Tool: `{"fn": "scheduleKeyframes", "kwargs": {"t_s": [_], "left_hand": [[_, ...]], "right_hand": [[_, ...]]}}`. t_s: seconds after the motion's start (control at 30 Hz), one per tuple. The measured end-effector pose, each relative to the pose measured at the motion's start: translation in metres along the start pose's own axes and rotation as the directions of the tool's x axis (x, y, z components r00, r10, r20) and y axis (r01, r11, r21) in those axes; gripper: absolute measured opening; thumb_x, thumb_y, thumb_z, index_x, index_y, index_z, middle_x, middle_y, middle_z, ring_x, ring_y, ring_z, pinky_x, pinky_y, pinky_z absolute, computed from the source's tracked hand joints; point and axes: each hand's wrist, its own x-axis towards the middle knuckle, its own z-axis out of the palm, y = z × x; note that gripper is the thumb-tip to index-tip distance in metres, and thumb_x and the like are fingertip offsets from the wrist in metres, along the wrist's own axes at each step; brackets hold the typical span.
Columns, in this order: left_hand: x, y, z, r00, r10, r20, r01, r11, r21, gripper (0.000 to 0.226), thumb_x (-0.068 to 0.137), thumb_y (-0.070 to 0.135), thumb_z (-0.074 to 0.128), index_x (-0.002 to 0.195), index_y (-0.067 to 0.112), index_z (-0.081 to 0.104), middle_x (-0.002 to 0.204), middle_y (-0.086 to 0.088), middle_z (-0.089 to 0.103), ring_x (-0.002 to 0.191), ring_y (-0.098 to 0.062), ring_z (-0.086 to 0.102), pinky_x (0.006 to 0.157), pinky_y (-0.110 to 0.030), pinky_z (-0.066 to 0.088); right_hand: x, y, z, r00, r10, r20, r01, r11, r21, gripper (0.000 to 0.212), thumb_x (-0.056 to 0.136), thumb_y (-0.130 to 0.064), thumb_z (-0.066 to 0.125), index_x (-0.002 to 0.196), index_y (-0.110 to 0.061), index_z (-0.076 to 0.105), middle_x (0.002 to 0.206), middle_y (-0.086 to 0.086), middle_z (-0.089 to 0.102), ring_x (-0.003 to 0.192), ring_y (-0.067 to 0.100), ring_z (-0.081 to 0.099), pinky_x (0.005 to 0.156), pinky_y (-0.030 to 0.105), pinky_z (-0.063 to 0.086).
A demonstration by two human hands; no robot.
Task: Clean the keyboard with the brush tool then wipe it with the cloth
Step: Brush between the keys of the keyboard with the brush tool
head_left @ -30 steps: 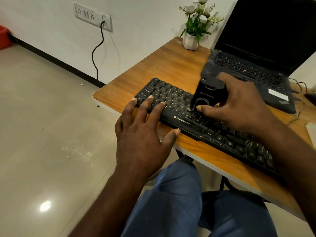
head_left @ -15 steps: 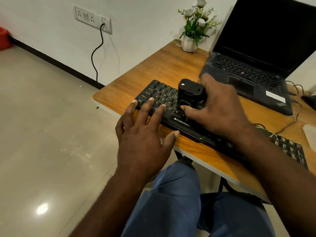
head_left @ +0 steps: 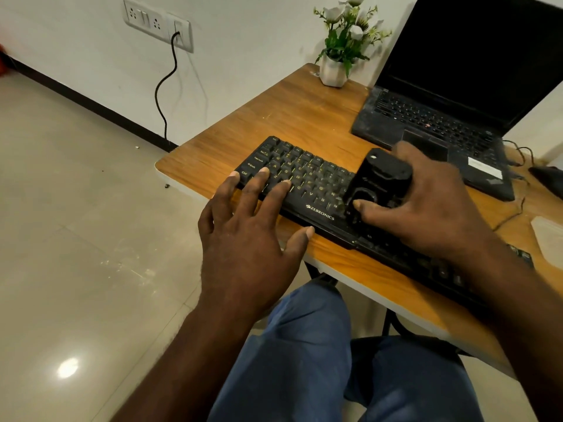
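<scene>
A black keyboard [head_left: 307, 181] with yellow lettering lies near the front edge of the wooden table [head_left: 304, 117]. My right hand [head_left: 426, 205] grips a black block-shaped brush tool [head_left: 377, 181] and holds it down on the keys at the keyboard's middle. My left hand [head_left: 249, 233] rests flat on the keyboard's left end, fingers straight on the keys and thumb at the front edge. The keyboard's right part is hidden under my right forearm. A pale cloth [head_left: 548, 242] shows at the table's right edge.
An open black laptop [head_left: 441, 117] stands behind the keyboard, with a dark mouse [head_left: 548, 178] and thin cables to its right. A small white pot of flowers [head_left: 335, 68] sits at the back corner. A wall socket with a black cord [head_left: 166, 86] is to the left.
The brush tool in my right hand slid left along the keys, then back right toward the keyboard's middle. My left hand stayed in place.
</scene>
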Motion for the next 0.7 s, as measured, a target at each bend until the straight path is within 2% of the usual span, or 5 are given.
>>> {"fn": "scheduleKeyframes", "kwargs": {"t_s": [0.07,0.13,0.3,0.5,0.7], "left_hand": [[0.000,0.000,0.001,1.000,0.001,0.000,-0.001,1.000,-0.001,0.072,0.089,0.076,0.039,0.153,0.046,0.029,0.167,0.014,0.019,0.155,-0.018,0.000,0.119,-0.046,0.014],[0.000,0.001,0.002,1.000,-0.002,0.005,0.002,1.000,0.000,0.073,0.088,0.076,0.038,0.154,0.046,0.028,0.167,0.013,0.019,0.155,-0.017,-0.001,0.120,-0.046,0.013],[-0.001,0.002,0.001,1.000,-0.002,0.008,0.002,1.000,-0.002,0.075,0.087,0.076,0.037,0.155,0.046,0.028,0.167,0.013,0.017,0.155,-0.017,-0.003,0.120,-0.047,0.011],[-0.001,0.001,0.000,1.000,0.004,0.014,-0.004,1.000,0.022,0.074,0.089,0.076,0.034,0.155,0.046,0.027,0.168,0.012,0.017,0.155,-0.018,-0.003,0.120,-0.048,0.012],[0.000,-0.002,-0.001,1.000,0.010,0.016,-0.011,1.000,0.026,0.075,0.088,0.078,0.033,0.156,0.046,0.026,0.167,0.014,0.017,0.155,-0.017,-0.003,0.120,-0.048,0.013]], "right_hand": [[-0.008,0.008,-0.009,1.000,0.031,-0.004,-0.031,0.999,0.009,0.049,0.068,-0.043,0.079,0.103,-0.021,0.053,0.088,-0.014,0.064,0.077,0.003,0.065,0.054,0.014,0.050],[-0.010,0.009,-0.012,0.999,0.049,-0.011,-0.049,0.998,0.032,0.049,0.068,-0.042,0.080,0.103,-0.021,0.053,0.087,-0.014,0.063,0.076,0.000,0.063,0.052,0.009,0.047],[0.002,-0.008,0.005,1.000,-0.003,-0.024,0.004,0.999,0.037,0.046,0.071,-0.041,0.082,0.100,-0.025,0.052,0.089,-0.013,0.064,0.082,0.006,0.066,0.064,0.033,0.060],[0.031,-0.035,0.036,0.995,-0.054,-0.080,0.061,0.995,0.083,0.046,0.077,-0.038,0.085,0.099,-0.027,0.047,0.088,-0.016,0.061,0.081,0.006,0.065,0.060,0.024,0.054],[0.023,-0.029,0.034,0.999,-0.027,-0.044,0.033,0.989,0.141,0.043,0.078,-0.035,0.086,0.099,-0.025,0.050,0.088,-0.012,0.064,0.079,0.005,0.065,0.060,0.028,0.054]]}}
